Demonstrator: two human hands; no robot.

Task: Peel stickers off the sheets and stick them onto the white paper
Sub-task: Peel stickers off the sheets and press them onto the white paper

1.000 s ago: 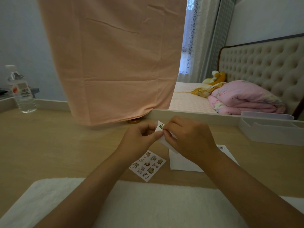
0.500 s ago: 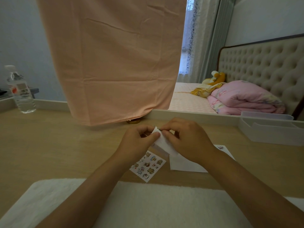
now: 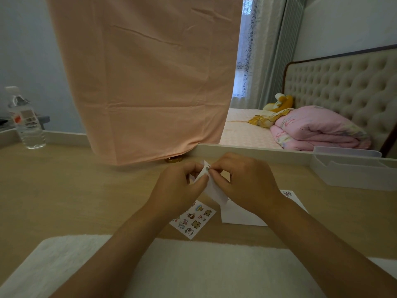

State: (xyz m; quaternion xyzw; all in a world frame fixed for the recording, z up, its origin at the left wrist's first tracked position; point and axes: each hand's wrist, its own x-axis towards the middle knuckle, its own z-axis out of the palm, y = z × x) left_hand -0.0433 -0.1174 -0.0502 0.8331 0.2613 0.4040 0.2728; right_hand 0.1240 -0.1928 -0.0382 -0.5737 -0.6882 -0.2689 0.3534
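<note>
Head view: my left hand (image 3: 176, 190) pinches the small white sticker sheet (image 3: 214, 190), which is raised above the middle of the light wooden table (image 3: 64, 190). My right hand (image 3: 247, 181), fingers curled, pinches a tiny sticker (image 3: 207, 168) at the sheet's upper edge. A second square sheet of cartoon stickers (image 3: 193, 220) lies flat toward the table's near edge. The white paper (image 3: 240, 215) lies just beside it on the right and carries a stuck-on sticker (image 3: 287, 193) at its far right corner.

There are two hands, the left hand (image 3: 179, 189) and the right hand (image 3: 247, 181), two sticker sheets, the held sheet (image 3: 215, 190) between them and the flat sheet (image 3: 193, 220) just below the left hand, one white paper (image 3: 238, 216) and one water bottle (image 3: 25, 121).
</note>
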